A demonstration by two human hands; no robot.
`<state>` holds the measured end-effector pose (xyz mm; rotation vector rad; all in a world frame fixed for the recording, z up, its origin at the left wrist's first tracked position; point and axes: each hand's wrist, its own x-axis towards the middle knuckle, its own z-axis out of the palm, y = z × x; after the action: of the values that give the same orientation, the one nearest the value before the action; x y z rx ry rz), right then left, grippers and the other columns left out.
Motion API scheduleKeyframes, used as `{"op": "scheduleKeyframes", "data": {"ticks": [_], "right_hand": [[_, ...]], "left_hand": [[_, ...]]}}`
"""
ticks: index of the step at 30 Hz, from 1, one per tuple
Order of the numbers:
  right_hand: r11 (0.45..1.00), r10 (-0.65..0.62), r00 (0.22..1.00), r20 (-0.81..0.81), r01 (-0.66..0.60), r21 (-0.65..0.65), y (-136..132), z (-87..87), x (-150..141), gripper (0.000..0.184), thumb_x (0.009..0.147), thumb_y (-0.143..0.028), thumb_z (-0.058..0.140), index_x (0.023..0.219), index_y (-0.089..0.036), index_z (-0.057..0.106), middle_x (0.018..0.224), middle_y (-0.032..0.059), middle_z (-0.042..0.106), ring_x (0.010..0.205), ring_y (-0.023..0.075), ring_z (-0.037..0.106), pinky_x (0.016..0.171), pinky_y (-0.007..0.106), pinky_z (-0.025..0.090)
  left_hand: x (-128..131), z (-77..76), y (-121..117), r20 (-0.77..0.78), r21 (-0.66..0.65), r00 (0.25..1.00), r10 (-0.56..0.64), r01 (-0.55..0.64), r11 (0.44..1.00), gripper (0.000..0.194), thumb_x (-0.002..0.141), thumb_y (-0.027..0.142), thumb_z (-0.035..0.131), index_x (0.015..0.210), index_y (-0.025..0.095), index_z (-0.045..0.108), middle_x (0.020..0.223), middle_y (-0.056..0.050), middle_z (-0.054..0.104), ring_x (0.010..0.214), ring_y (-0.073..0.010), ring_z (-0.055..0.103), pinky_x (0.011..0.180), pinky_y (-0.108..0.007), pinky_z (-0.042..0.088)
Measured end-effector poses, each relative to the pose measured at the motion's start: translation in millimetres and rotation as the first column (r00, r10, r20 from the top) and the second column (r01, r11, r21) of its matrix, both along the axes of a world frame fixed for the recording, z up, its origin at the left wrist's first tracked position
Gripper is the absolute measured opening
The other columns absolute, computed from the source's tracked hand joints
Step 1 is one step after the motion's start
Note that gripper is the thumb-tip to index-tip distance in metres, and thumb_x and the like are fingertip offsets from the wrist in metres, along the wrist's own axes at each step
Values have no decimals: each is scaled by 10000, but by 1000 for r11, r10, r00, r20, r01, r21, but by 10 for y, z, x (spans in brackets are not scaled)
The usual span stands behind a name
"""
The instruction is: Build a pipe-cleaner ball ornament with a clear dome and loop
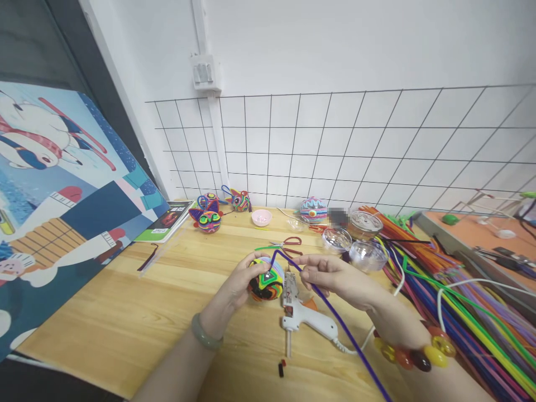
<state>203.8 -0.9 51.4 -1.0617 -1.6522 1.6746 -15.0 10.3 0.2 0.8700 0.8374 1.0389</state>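
In my left hand (244,279) is a ball wrapped in coloured pipe cleaners (268,290), with green, yellow, orange and black bands. My right hand (330,273) pinches a long purple pipe cleaner (343,324). Its bent end reaches over to the ball's upper side, and the tail runs down past the bottom edge. Just right of the ball, a white glue gun (307,318) lies on the table with its nozzle pointing away from me. Beyond my hands are red-handled scissors (292,241), partly hidden by my right hand.
Finished pipe-cleaner balls (208,220) and a pink bowl (262,218) stand at the back. Clear plastic half-spheres (337,240) sit back right. Bundled pipe cleaners (460,318) fill the right side, crossed by a white cord (439,304). A picture board (96,206) leans at left.
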Motion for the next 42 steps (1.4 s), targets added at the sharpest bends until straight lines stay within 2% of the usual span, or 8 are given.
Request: {"op": "scheduleKeyframes", "data": {"ticks": [10, 15, 20, 26, 29, 32, 37, 42], "right_hand": [[979, -120, 985, 122, 97, 180, 50, 15, 59, 434, 813, -508, 615, 1045, -143, 646, 566, -56, 419, 504, 80, 311, 470, 238, 206], [969, -163, 980, 115, 137, 207, 70, 29, 102, 460, 818, -527, 602, 1060, -139, 641, 570, -53, 415, 508, 86, 320, 475, 245, 203], [973, -102, 987, 124, 74, 219, 84, -58, 52, 408, 806, -520, 617, 960, -145, 662, 631, -29, 470, 564, 100, 385, 516, 247, 280], [978, -70, 990, 120, 44, 204, 54, -44, 21, 364, 815, -500, 608, 943, -162, 653, 616, -46, 445, 551, 93, 353, 513, 240, 268], [987, -47, 993, 107, 30, 159, 23, -27, -35, 421, 802, -508, 618, 1044, -165, 636, 600, -57, 440, 522, 91, 333, 492, 235, 257], [989, 34, 997, 68, -44, 143, 7, -68, -94, 400, 818, -510, 600, 1007, -161, 649, 602, -51, 460, 518, 90, 357, 494, 232, 281], [984, 72, 993, 96, -86, 154, 14, -173, -111, 379, 827, -473, 605, 1052, -170, 634, 585, -55, 474, 505, 95, 408, 519, 236, 345], [875, -108, 938, 330, -68, 480, -30, -138, -121, 247, 867, -360, 575, 1034, -202, 664, 681, 10, 636, 597, 147, 561, 578, 261, 409]], "left_hand": [[-126, 102, 57, -204, 62, 971, 122, -112, 992, 494, 578, 413, 798, 964, 185, 589, 840, -41, 688, 730, -183, 647, 719, -311, 493], [-331, -12, 268, -403, 240, 817, 412, -340, 909, 436, 548, 398, 808, 875, 185, 615, 815, -30, 660, 766, -189, 609, 724, -283, 448], [-372, -166, 340, -495, 354, 708, 503, -365, 861, 398, 492, 333, 828, 816, 178, 655, 811, -64, 659, 885, -256, 606, 819, -335, 429], [-238, 51, 169, -448, 548, 649, 615, -344, 762, 411, 566, 261, 798, 961, 232, 687, 1190, -92, 599, 1253, -278, 431, 1083, -352, 251], [-107, 168, 17, -356, 650, 764, 538, -211, 730, 379, 609, 231, 783, 982, 255, 718, 1179, -74, 639, 1222, -266, 477, 1077, -335, 290], [11, 165, -89, -382, 588, 847, 370, -86, 804, 377, 635, 230, 779, 1008, 261, 731, 994, -72, 710, 993, -252, 609, 991, -358, 380], [61, 101, -109, -437, 611, 839, 325, 12, 792, 143, 731, 260, 694, 851, 258, 772, 752, -58, 712, 807, -234, 625, 931, -372, 397], [30, 138, -107, -485, 623, 813, 324, 60, 780, 133, 769, 278, 640, 735, 261, 767, 638, -46, 664, 669, -205, 572, 803, -339, 415]]}}
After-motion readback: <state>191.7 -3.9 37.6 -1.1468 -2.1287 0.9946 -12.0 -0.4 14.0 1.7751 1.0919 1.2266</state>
